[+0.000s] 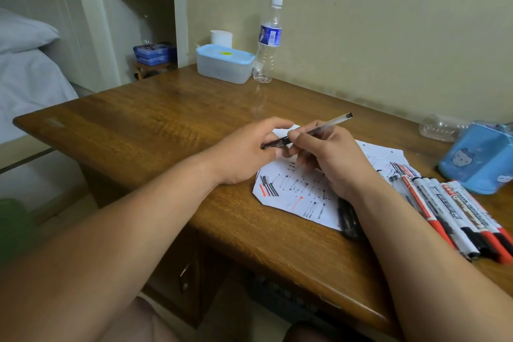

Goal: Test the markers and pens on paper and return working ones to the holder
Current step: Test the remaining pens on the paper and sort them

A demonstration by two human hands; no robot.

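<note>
1. A clear-barrelled pen (330,121) is gripped in the curled fingers of the right hand (330,158); its dark front end is pinched by the left hand (244,153).
2. Both hands are held over a white scribbled paper sheet (294,197).
3. White red- and black-capped markers (449,211) are laid in a row to the right.
4. Beyond them a blue fabric holder (477,158) is seen; its contents cannot be told.
5. A translucent blue-lidded box (222,66) is shut.

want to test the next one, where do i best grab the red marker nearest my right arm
Probably its near, red-capped end, from above and the left: the red marker lies flat, its right side tight against the next marker, while bare table shows left of that end. Left hand and right hand hold the pen.
</note>
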